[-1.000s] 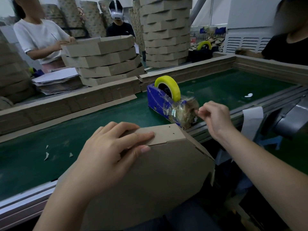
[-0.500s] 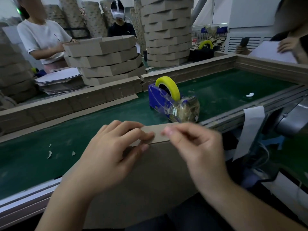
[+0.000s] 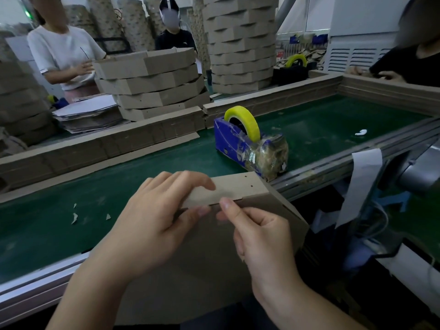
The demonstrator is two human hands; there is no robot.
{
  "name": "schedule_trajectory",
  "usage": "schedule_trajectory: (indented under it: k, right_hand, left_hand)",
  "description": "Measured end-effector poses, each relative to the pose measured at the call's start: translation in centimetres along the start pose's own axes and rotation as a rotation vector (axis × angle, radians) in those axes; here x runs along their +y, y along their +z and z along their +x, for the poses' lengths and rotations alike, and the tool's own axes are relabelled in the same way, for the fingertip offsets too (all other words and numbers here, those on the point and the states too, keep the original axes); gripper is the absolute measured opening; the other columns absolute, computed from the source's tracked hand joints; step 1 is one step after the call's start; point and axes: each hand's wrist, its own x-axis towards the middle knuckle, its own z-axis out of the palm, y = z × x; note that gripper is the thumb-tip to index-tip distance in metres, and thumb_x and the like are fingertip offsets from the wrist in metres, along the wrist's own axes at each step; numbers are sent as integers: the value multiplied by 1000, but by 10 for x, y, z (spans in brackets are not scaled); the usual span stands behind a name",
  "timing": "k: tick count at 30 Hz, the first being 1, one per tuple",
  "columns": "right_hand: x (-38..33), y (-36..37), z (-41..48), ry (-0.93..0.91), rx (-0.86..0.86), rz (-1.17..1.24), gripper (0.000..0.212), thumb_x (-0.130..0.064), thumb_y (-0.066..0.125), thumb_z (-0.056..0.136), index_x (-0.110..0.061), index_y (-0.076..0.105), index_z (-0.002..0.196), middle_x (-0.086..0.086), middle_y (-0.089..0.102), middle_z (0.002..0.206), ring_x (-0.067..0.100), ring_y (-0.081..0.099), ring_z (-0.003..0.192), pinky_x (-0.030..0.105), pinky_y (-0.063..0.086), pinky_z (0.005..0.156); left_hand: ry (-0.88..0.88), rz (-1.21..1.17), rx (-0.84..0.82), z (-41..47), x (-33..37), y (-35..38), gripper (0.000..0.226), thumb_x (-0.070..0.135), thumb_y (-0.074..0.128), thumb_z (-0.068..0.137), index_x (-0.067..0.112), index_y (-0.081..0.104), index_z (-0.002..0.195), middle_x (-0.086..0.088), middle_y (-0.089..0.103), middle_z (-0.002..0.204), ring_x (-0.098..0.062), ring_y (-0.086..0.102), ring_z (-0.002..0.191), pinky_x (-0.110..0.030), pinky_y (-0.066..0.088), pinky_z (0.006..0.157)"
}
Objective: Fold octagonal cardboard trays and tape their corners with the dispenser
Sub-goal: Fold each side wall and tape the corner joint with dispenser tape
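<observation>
A brown cardboard tray (image 3: 240, 189) leans against the near rail of the green belt, its base facing me. My left hand (image 3: 152, 215) grips its top side flap, fingers curled over the edge. My right hand (image 3: 259, 236) sits just right of it, thumb and forefinger pinching at the fold line under the flap; any tape there is too clear to see. The blue tape dispenser (image 3: 250, 144) with its yellow roll stands on the belt just beyond the tray's right corner.
Folded trays (image 3: 152, 84) are stacked behind the cardboard wall, with a taller stack (image 3: 240, 44) at the back. Three other people work around the belt (image 3: 71, 186). Cardboard scraps (image 3: 75, 217) lie at left. A white strip (image 3: 362, 177) hangs off the right rail.
My right hand left the dispenser, came across to the tray's top flap and slid down onto the fold line. The left hand has kept its grip on the flap.
</observation>
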Motion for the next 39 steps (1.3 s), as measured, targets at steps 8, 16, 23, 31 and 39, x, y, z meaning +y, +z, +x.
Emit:
schedule_trajectory:
  k: [8, 16, 23, 31, 39]
  right_hand:
    - [3, -12, -2, 79, -168, -41, 26, -41, 77, 63, -15, 77, 66, -2, 40, 37, 7, 32, 34, 15, 27, 37]
    - [5, -29, -4, 256, -243, -245, 37, -48, 74, 74, -11, 75, 65, 3, 51, 44, 12, 43, 36, 15, 33, 38]
    - [2, -58, 16, -760, 62, -859, 44, -37, 47, 90, -20, 59, 129, 0, 55, 124, 20, 48, 118, 37, 37, 99]
    - [-10, -56, 30, -716, -178, -650, 36, -30, 44, 94, -20, 67, 119, -7, 60, 124, 11, 52, 122, 36, 39, 103]
    - [-54, -74, 78, -343, -371, -698, 23, -48, 66, 80, -34, 73, 96, -10, 59, 96, 0, 58, 94, 15, 40, 80]
  left_hand:
    - [-71, 13, 26, 2, 10, -2, 37, 58, 39, 90, 44, 71, 100, 16, 65, 106, -12, 60, 100, -43, 45, 89]
    - [25, 188, 177, 4, 11, 11, 36, 50, 51, 86, 23, 75, 82, 4, 70, 96, -23, 66, 84, -38, 54, 59]
    - [-19, 364, 31, -10, 2, 1, 42, 48, 75, 74, 29, 68, 111, 4, 63, 105, -25, 64, 90, -37, 51, 68]
    - [0, 252, -9, 8, 29, -5, 49, 70, 35, 82, 49, 55, 121, 12, 60, 102, -16, 62, 91, -36, 52, 59]
    - [-48, -140, 212, -17, 3, -10, 39, 56, 58, 81, 41, 63, 116, 13, 61, 111, -10, 62, 99, -29, 49, 80]
